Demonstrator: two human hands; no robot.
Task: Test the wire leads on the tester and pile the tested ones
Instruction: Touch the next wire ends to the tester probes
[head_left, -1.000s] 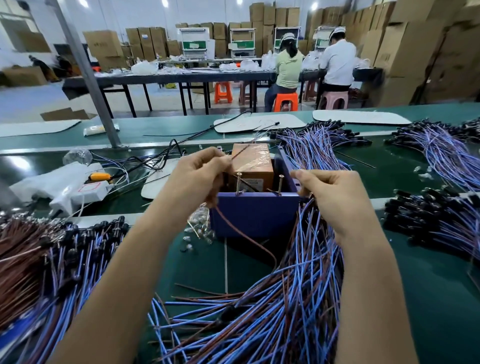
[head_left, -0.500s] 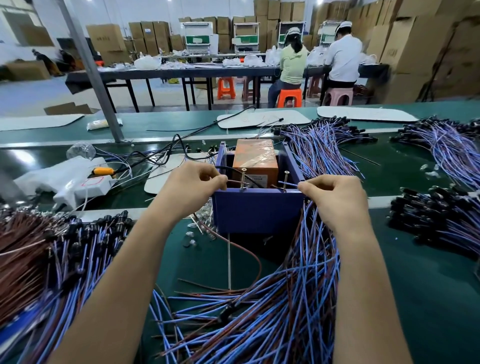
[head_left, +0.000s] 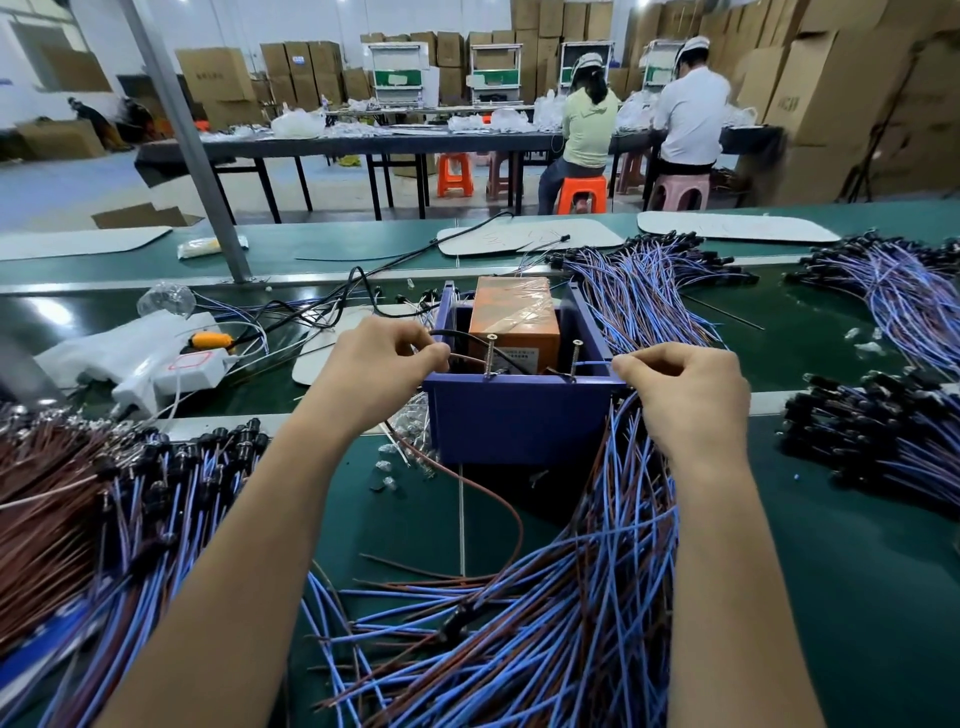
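Nearest the camera, a loose heap of blue and brown wire leads (head_left: 545, 623) sprawls over the green tabletop (head_left: 831, 571). A second pile (head_left: 130, 519) with black end caps lies to the left.

Just past the heap, both hands sit at the front rim of the tester (head_left: 519, 421), a blue open-topped box with an orange block (head_left: 514, 312) inside. The left hand (head_left: 374, 374) has its fingers (head_left: 434, 356) curled, pinching the end of a brown lead (head_left: 498, 499). The tip runs up to the left upright screw (head_left: 489, 358), and the rest loops down in front of the box. The right hand (head_left: 685, 395) pinches a blue lead (head_left: 595, 362) whose tip reaches the right screw (head_left: 575, 358).

Further bundles (head_left: 883, 431) lie right of the tester and behind it. A white bag (head_left: 119, 353) lies to the left, and a metal post (head_left: 192, 150) rises from the tabletop's far side.

Beyond, two people sit on stools (head_left: 582, 192) at a long dark table, with cardboard boxes (head_left: 831, 88) stacked along the walls.
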